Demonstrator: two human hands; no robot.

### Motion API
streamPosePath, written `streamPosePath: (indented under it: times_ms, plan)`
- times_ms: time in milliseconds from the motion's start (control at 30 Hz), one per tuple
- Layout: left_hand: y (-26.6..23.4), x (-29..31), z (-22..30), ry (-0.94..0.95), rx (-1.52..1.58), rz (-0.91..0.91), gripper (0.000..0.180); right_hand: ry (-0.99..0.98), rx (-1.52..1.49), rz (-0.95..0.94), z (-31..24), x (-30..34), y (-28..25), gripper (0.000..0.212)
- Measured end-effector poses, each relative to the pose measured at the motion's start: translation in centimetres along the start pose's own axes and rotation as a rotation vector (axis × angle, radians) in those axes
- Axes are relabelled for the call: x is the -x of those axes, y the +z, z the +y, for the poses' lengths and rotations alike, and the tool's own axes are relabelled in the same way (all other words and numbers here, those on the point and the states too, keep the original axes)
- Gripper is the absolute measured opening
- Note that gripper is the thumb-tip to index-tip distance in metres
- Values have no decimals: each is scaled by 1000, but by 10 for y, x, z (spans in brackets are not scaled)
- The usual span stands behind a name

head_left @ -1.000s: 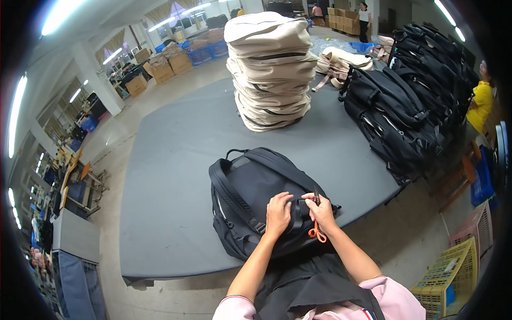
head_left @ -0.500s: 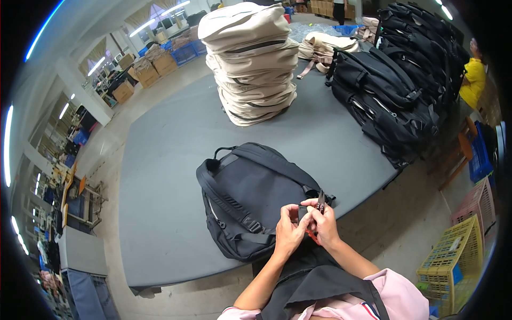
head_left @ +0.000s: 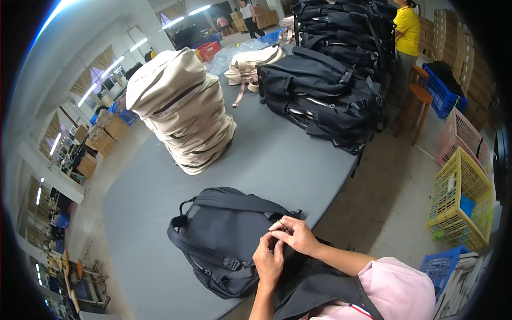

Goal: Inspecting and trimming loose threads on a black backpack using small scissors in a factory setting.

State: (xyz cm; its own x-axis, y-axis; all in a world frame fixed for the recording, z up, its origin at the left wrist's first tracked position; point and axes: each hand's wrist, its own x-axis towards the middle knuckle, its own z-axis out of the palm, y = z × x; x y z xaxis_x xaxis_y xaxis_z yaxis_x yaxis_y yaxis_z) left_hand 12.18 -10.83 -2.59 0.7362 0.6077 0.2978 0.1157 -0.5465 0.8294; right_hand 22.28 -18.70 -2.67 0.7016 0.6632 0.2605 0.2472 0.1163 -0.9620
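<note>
A black backpack [head_left: 240, 232] lies on the grey table with its shoulder straps facing up. Over its right lower edge my two hands meet. My right hand [head_left: 297, 234] is closed around small thread snips [head_left: 285, 228], whose dark blades show between the fingers. Just beside it, my left hand [head_left: 269, 258] is closed in a pinch, thumb against fingers. Whatever sits between its fingertips is too small and covered to make out.
A tall leaning stack of cream backpacks [head_left: 181, 112] stands at the far left of the grey table [head_left: 154, 213]. More black backpacks [head_left: 325, 90] are piled far right. Yellow crate [head_left: 461, 197] and wooden stool [head_left: 418, 101] are on the floor at right; a person in yellow [head_left: 407, 32] stands beyond.
The view has swung to the right, so stacks and crates shift leftward in it. My right hand has turned, and the snips now lie lower among its fingers.
</note>
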Motion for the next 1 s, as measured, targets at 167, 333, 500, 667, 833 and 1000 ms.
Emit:
streamPosePath:
  times_ms: [167, 333, 500, 667, 833, 1000]
  plan:
    - [1, -6, -11, -92, 150, -31, 22, 245, -235, -5, 12, -17, -6, 13]
    - [-15, -15, 7, -380, 720, -24, 24, -18, 75, 87, -4, -9, -12, 25]
    - [-14, -9, -3, -412, 803, -38, 26, -183, 383, 9, -7, 1, -17, 25]
    - [-12, -1, -4, -428, 780, -73, 27, -303, 494, -13, -7, 3, -18, 23]
    - [-11, 0, -6, -422, 669, -115, 26, -485, 712, -4, -2, 3, -17, 22]
    - [-10, -2, -8, -454, 674, -87, 24, -473, 640, 24, 1, 2, -19, 20]
